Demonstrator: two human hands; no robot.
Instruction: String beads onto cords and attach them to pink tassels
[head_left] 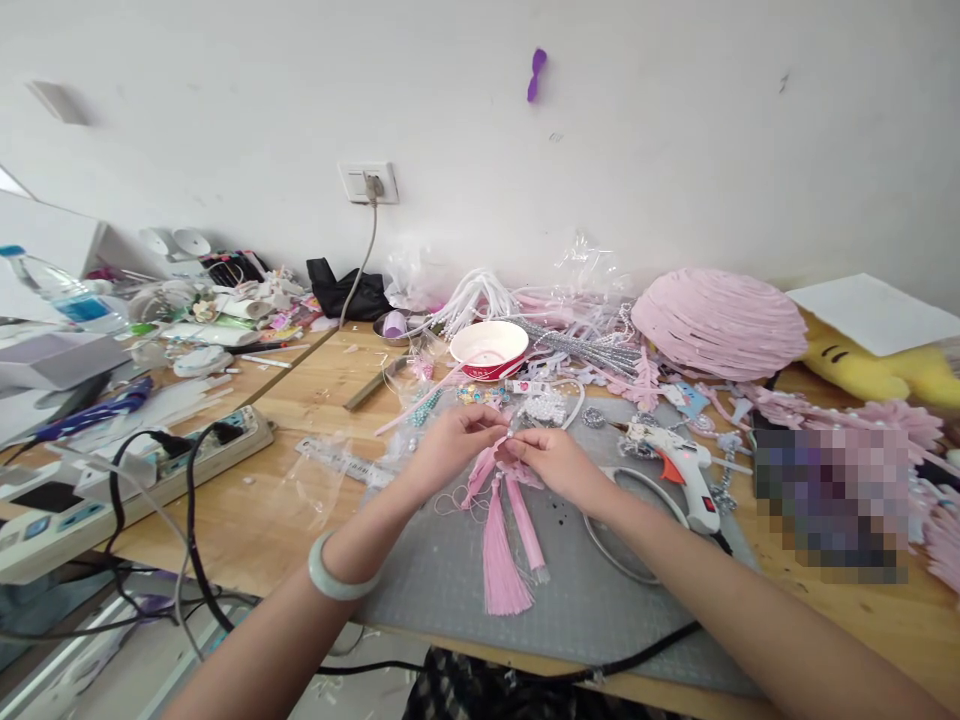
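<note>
My left hand (466, 447) and my right hand (559, 465) meet over the grey cutting mat (450, 590), fingertips pinched almost together. Between them is something small and pale, too tiny to make out. Right below the fingers, a pink tassel (504, 565) spreads its threads toward me. Beside it lies a narrower pink tassel (529, 530) that looks wrapped. Thin loops of cord (454, 502) curl on the mat left of the tassels. Pink pieces partly hidden by my fingers sit above the tassels.
A glue gun (686, 470) and a grey ring (600, 540) lie to the right. Behind my hands stands a red-and-white bowl (489, 352) among beads. A ruler (345, 460) and power strip (142, 500) with black cables are left. A pink round piece (720, 322) sits at back right.
</note>
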